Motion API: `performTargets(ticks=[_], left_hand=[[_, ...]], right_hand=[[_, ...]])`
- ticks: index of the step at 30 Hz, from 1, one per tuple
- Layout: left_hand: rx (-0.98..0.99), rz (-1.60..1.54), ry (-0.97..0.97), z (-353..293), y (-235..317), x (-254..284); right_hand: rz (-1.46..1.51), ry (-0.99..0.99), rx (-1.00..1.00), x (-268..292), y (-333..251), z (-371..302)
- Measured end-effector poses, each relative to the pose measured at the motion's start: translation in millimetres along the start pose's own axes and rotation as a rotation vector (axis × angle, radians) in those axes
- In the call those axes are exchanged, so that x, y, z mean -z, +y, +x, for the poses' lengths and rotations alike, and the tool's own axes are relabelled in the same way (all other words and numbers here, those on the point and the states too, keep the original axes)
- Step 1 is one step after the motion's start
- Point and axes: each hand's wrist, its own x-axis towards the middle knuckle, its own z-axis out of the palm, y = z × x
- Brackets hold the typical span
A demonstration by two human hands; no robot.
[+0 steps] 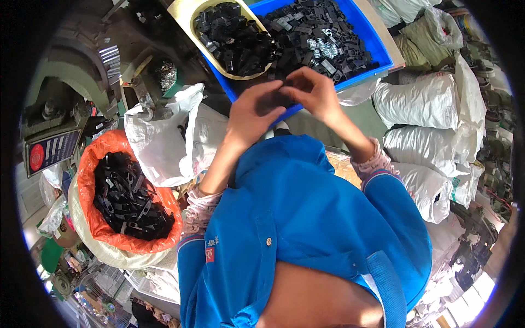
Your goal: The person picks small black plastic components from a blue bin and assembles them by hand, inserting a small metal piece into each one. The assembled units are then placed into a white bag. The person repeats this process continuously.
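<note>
My left hand (252, 113) and my right hand (316, 94) come together over the near edge of the blue tray (381, 48). The fingers of both are bent, and their tips meet around something small and dark that I cannot make out. Just beyond them, a cream tub (185, 15) heaped with glossy black plastic parts (232, 41) rests at the blue tray's left side. Loose black blocks (343, 35) fill the rest of the blue tray, and a small pile of silvery springs (324, 48) lies on top of them.
At my left stands a sack with an orange liner (90, 164), full of black parts (128, 199). A white bag (158, 150) sits between it and the trays. Farther left are dark machinery (52, 106) and a bowl of small metal pieces (168, 75). Stuffed white sacks (418, 102) line the right.
</note>
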Motion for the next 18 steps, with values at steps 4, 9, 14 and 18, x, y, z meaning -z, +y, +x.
performTargets(ticks=[4,9,14,18], left_hand=[[0.248,-0.059,-0.073,3,-4,-6],[0.336,-0.228,0.045,7,-2,-3],[0.382,-0.482,0.128,8,3,7],[0.31,-0.383,0.26,0,6,22]], right_hand=[[0.37,-0.112,-0.147,0,13,-15],[-0.567,0.337,0.233,48,52,29],[-0.838,0.285,0.179,47,77,46],[-0.128,0.089,0.034,33,29,31]])
